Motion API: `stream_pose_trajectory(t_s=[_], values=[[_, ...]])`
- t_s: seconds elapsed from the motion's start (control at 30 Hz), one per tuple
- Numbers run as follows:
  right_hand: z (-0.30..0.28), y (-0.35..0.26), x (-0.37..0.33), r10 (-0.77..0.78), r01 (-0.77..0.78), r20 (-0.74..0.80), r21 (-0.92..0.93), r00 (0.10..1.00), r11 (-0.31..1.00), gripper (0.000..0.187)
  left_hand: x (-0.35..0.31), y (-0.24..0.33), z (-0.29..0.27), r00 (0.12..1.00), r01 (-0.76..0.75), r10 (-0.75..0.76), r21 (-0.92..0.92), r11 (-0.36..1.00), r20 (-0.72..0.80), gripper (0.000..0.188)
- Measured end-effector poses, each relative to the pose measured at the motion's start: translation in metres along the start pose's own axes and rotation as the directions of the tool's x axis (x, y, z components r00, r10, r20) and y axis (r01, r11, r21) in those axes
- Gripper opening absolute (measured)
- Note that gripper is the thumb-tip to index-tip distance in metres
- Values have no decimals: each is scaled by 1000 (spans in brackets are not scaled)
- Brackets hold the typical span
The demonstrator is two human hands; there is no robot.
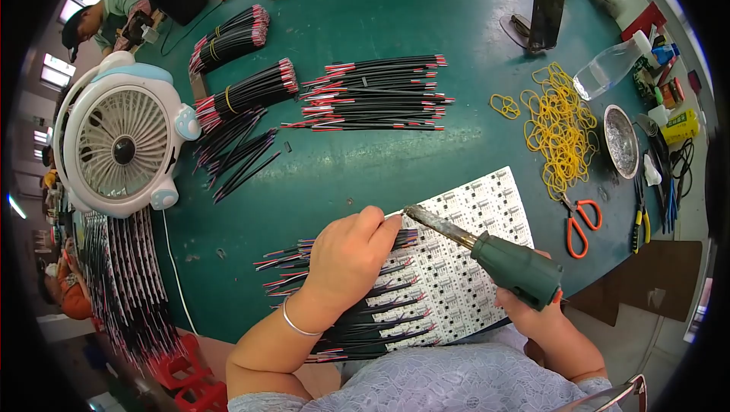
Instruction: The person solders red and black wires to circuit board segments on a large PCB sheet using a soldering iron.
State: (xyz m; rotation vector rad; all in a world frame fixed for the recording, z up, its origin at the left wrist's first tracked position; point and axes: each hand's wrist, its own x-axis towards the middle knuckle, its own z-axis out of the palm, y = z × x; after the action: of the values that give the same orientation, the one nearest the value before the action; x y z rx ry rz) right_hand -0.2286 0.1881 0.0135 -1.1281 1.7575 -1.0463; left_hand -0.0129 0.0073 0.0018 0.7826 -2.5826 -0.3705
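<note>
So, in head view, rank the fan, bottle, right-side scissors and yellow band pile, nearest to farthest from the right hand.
From the right hand:
1. Scissors, ahead, right
2. Yellow band pile, beyond the scissors
3. Bottle, upper right
4. Fan, far left

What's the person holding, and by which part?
The right hand holds a soldering iron by its green handle; whether the left hand holds anything is unclear.

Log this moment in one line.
left hand: at circuit board corner; right hand: holding green-handled soldering iron; iron tip: near left hand
</note>
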Motion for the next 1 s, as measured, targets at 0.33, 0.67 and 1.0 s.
stream_pose_trajectory(t_s=[0.33, 0.67, 1.0], values=[[1, -11, 7, -104, 105, 17, -108, 994, 989, 34, 0, 0, 0, 1000, 5, -5, -7, 1000, -13, 28], [-9, -10, 1, -66, 73, 61, -131, 996, 989, 33, -1, -1, 0, 1000, 17, -17, -13, 1000, -3, 29], [-7, -4, 4, -176, 184, 79, -112, 981, 977, 34, 0, -11, 3, 999, -45, 45, 0, 999, -14, 19]])
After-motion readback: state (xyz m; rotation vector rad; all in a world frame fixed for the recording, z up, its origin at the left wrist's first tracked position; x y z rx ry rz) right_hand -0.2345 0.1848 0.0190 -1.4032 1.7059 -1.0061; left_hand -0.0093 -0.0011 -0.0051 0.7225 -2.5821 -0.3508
